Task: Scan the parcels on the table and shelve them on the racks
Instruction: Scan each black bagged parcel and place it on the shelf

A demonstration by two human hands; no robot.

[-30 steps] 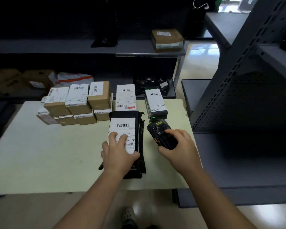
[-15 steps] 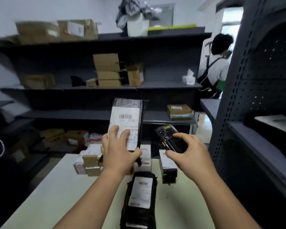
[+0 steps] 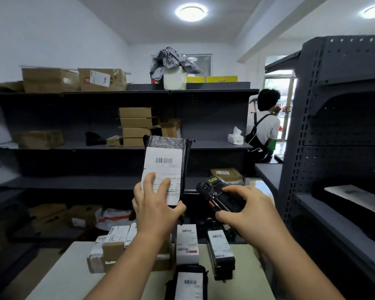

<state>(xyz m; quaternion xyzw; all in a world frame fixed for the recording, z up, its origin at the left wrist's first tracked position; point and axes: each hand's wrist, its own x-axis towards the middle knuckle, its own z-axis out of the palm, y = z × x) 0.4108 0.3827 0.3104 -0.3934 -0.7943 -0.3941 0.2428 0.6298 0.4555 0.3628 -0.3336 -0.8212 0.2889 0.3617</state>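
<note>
My left hand (image 3: 155,205) grips a flat black plastic mailer parcel (image 3: 167,140) by its lower end, thumb hooked round the right edge and fingers spread over the bottom of its white shipping label (image 3: 162,167), so the parcel stands upright above the hand, lifted clear of the pale bench (image 3: 61,276). Just right of it, my right hand (image 3: 247,212) is wrapped round a black handheld scanner (image 3: 214,197), whose nose points up and away from the hand. As I read it, this is the scan step. To do it well I would swing the scanner's nose left onto the barcode near the top of the label, hold the parcel flat and steady, and slide my left fingers lower so they do not cover print. I can make out no beam on the label, and the scanner's screen is hidden from me, so I cannot tell whether a read has registered. The label's text is too small to make out. Below my wrists the stacked brown cardboard boxes (image 3: 113,252) are partly covered by my left forearm, and a second black mailer (image 3: 187,282) is cut off at the bottom edge. The dark grey metal racks (image 3: 204,146) beyond my hands sit in shadow on their lower levels.
</note>
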